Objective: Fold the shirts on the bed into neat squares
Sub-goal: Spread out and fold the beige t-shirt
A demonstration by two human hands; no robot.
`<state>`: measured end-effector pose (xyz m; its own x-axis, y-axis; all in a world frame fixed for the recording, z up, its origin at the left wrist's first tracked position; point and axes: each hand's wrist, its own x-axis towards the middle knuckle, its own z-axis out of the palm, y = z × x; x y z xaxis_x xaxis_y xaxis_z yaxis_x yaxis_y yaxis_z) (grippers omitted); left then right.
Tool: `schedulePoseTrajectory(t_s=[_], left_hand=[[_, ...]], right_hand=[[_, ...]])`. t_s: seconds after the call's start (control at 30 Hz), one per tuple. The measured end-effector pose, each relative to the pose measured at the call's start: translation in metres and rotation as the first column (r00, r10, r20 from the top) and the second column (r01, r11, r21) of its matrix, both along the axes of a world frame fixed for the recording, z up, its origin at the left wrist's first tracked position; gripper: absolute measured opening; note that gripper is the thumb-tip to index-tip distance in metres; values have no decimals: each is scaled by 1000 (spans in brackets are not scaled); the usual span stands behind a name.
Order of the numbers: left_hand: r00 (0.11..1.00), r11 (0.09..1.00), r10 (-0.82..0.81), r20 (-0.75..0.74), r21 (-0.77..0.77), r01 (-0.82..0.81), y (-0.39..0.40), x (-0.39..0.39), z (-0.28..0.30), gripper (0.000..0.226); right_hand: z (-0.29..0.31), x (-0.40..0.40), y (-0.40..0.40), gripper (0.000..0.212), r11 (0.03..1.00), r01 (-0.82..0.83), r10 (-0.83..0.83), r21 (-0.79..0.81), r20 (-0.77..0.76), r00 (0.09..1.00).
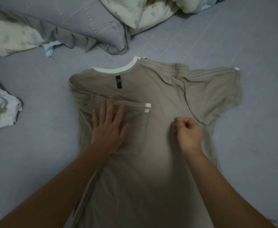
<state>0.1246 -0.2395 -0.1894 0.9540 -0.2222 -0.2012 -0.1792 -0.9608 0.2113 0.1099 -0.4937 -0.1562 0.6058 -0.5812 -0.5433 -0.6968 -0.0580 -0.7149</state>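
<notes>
Tan shirt (pixel 151 145) lies flat mid-bed (pixel 36 129), white collar (pixel 117 69) at 12 o'clock. Left sleeve (pixel 128 107) folded in across chest, right sleeve (pixel 217 89) spread out toward 2 o'clock. Left hand (pixel 108 127) released, fingers straight, pressing the folded sleeve. Right hand (pixel 188 133) clenched over the shirt's right chest; cannot tell if it pinches fabric. Pillow (pixel 85 22) at 11 o'clock.

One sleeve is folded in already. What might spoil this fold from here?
1. The right sleeve lies spread and creased; folded in as it is, it would likely trap those wrinkles.
2. The left hand presses flat on the folded left sleeve; lifting it carelessly may drag that sleeve open.
3. The right hand is curled over the shirt; a tug could skew it.
</notes>
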Motion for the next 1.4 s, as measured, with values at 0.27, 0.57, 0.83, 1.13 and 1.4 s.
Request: schedulePoseTrajectory(t_s=[0.27,0.57,0.83,1.13,1.4], left_hand=[[990,992,18,-141,123,-1,-39,-20,-3,71],[984,997,7,-180,80,8,-73,-16,3,59],[914,841,308,-264,-375,-391,-54,-4,40,41],[675,500,477,-564,-458,-735,-32,-14,47,37],[739,640,582,-340,-369,-674,-44,-6,46,21]], right_hand=[[3,30,-137,47,904,234,-273,-358,-61,960],[30,80,-149,30,775,354,-449,524,62,891],[69,23,-10,8,663,-568,735,-488,279,618],[19,-36,24,19,35,-934,967,-356,-223,121],[30,-20,-6,40,341,-803,837,-488,-232,496]])
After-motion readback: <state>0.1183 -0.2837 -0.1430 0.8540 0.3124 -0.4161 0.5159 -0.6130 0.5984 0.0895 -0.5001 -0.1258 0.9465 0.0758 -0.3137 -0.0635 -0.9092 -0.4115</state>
